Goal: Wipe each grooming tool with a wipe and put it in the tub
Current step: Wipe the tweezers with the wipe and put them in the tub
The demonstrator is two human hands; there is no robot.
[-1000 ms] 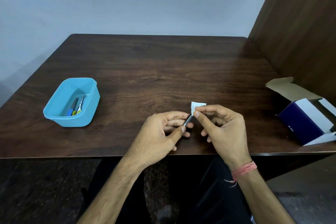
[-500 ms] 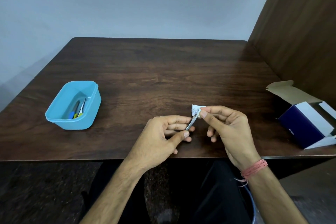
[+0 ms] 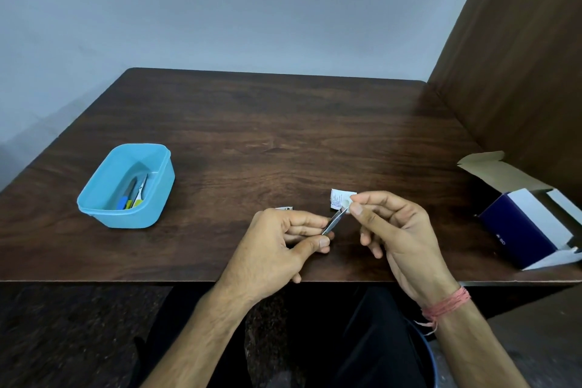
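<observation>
My left hand [image 3: 280, 246] pinches the lower end of a thin metal tweezer [image 3: 334, 222] between thumb and fingers, just above the table's front edge. My right hand [image 3: 396, 230] pinches a small white wipe [image 3: 339, 200] round the tweezer's upper tip. The light blue tub [image 3: 104, 214] stands at the left of the table, well apart from both hands. Inside it lie a few tools [image 3: 134, 195], with blue, yellow and green handles and a metal one.
A small white scrap [image 3: 285, 208] lies on the dark wooden table [image 3: 283, 135] just beyond my left hand. An open navy and white carton [image 3: 529, 224] sits at the right edge. A brown wooden panel [image 3: 519, 57] walls the table's right side.
My right hand has slid the wipe up along the tweezer toward its tip, baring more of the metal. My hands have drawn slightly apart, and the white scrap has come into sight.
</observation>
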